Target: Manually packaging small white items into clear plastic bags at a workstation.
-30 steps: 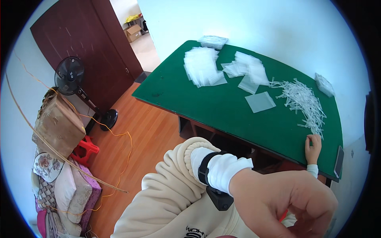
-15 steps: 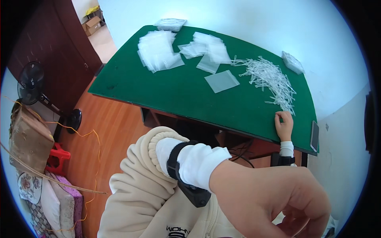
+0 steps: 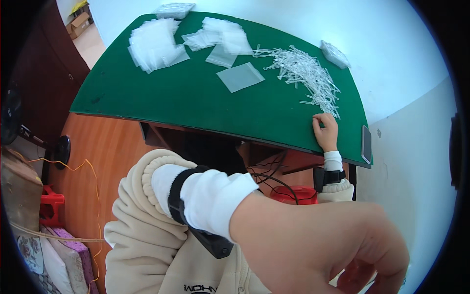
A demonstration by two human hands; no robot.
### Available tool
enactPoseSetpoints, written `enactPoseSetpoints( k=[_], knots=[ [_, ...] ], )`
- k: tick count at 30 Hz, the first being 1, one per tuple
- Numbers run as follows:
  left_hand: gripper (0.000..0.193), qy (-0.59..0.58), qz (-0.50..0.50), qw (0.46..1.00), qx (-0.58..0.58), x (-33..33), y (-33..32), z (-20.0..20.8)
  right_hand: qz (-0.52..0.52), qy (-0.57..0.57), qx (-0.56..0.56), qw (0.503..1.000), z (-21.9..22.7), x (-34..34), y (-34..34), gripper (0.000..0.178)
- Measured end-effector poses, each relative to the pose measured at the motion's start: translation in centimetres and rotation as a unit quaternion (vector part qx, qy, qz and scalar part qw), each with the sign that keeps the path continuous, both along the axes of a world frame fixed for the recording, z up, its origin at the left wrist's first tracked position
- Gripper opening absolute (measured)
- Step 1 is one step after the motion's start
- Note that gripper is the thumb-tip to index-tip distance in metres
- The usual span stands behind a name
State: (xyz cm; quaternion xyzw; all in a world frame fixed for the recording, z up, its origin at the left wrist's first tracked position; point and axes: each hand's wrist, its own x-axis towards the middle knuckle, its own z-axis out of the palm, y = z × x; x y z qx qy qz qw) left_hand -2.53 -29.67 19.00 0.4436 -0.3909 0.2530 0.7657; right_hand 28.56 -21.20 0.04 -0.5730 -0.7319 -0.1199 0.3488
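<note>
Close in front of me, my left hand [image 3: 313,240] is raised with its fingers curled inward. The lower edge cuts part of it off, and what its fingers hold, if anything, is hidden. At the table's right front, my right hand [image 3: 326,131] rests loosely closed, with nothing visible in it. Just beyond its fingers lies a long pile of thin clear plastic sticks [image 3: 306,73], some with widened ends. One flat clear zip bag [image 3: 241,77] lies apart near the middle. Behind it is a loose group of such bags [image 3: 235,38], and a larger overlapping heap of bags [image 3: 152,45] lies to the left.
The green-topped table [image 3: 181,100] curves along the wall. Wrapped clear packs [image 3: 175,10] sit at its back edge, another pack [image 3: 335,54] at the right. A phone [image 3: 366,144] lies at the right corner. Cables [image 3: 274,176] and a red container [image 3: 289,194] are underneath; a red stool [image 3: 51,203] stands left.
The view has shifted, so the table and its contents appear further left and higher. More of my right sleeve and a red container below the table show. Both hands keep nearly the same pose.
</note>
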Motion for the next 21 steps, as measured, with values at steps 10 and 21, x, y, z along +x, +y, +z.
enactPoseSetpoints(
  k=[10, 21],
  knots=[
    [0.017, 0.096, -0.083, 0.992, -0.021, 0.6, -0.2, -1.2, 0.008, -0.002, -0.002, 1.000, -0.1, 0.3, -0.2, 0.003],
    [0.010, -0.002, -0.039, 0.999, 0.003, -0.5, 1.3, -0.8, 0.007, -0.005, -0.004, 1.000, -0.1, 0.5, 0.0, 0.003]
  ],
)
